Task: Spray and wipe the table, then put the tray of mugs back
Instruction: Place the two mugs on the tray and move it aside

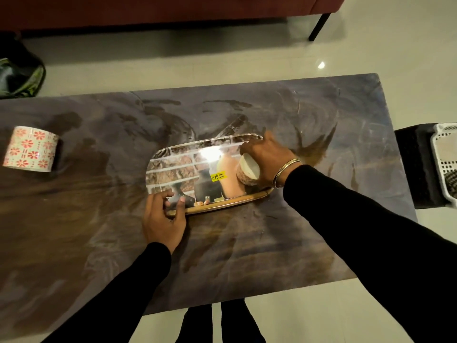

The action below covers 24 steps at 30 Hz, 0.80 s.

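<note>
Currently: my left hand point(163, 219) grips the near-left corner of the tray point(183, 167), fingers curled over its rim. My right hand point(267, 157) clasps a mug point(248, 169) from above at the tray's right end. Tray lies flat on the desk point(99, 231) between both hands. Floral mug point(31, 149) sits well left of my left hand.

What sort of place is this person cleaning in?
Most likely a home living room. A low, marble-patterned coffee table stands on a glossy tiled floor, with a maroon sofa on dark legs just beyond it. A serving tray lies on the table, with a mug at its right end.
</note>
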{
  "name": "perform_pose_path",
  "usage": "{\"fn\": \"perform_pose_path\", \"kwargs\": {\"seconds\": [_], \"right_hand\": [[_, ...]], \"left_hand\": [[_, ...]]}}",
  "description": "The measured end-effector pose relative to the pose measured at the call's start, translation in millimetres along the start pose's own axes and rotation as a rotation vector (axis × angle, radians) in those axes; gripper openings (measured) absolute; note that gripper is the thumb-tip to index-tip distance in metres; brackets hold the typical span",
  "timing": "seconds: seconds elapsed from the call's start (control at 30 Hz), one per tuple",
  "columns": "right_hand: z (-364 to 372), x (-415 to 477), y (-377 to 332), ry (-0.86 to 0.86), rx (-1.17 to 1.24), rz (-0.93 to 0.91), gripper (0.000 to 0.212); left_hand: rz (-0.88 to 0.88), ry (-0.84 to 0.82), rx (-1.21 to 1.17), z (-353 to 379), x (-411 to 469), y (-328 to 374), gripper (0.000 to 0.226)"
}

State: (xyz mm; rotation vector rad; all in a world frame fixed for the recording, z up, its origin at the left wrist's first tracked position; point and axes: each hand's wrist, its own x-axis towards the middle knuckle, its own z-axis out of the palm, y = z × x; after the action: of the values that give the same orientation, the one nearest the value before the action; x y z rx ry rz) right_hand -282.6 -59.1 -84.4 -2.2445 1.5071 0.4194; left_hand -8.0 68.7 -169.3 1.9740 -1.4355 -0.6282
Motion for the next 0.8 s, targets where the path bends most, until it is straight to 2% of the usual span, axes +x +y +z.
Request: {"fn": "perform_pose_path", "kwargs": {"seconds": [0.13,0.37,0.4,0.47,0.57,0.6,0.63,0.67,0.73,0.8], "right_hand": [[9,0,3,0.037,-0.01,0.0,0.084],[20,-7,8,0.135,0.136,0.035,0.09],[20,-9,11,0.184,0.233,0.07,0.089],[22,-19,16,0.357,0.608,0.209,0.078],[39,-34,13,0.623,1.449,0.447,0.071],[45,-36,10,0.637,1.67,0.48,0.077],[51,-37,7,0.604,1.784,0.492,0.081],[56,-38,5,0.556,1.783,0.487,0.079],[66,-35,2,0.504,1.516,0.455,0.073],[80,-30,0,0.528,1.278,0.406,0.084]], "left_hand": [[0.03,0.001,-0.003,-2,0,-7,0.023],[0.055,0.013,-0.015,-9,-2,-10,0.024],[0.062,0.014,-0.015,-9,-2,-10,0.025],[0.059,0.019,-0.017,-8,-2,-10,0.025],[0.065,0.043,-0.015,-5,-4,-7,0.022],[0.078,0.048,-0.008,-4,-4,-6,0.021],[0.085,0.05,-0.004,-2,-5,-5,0.021],[0.083,0.05,-0.006,0,-5,-5,0.02],[0.067,0.043,-0.018,3,-4,-6,0.02],[0.073,0.042,-0.02,5,-5,-7,0.02]]}}
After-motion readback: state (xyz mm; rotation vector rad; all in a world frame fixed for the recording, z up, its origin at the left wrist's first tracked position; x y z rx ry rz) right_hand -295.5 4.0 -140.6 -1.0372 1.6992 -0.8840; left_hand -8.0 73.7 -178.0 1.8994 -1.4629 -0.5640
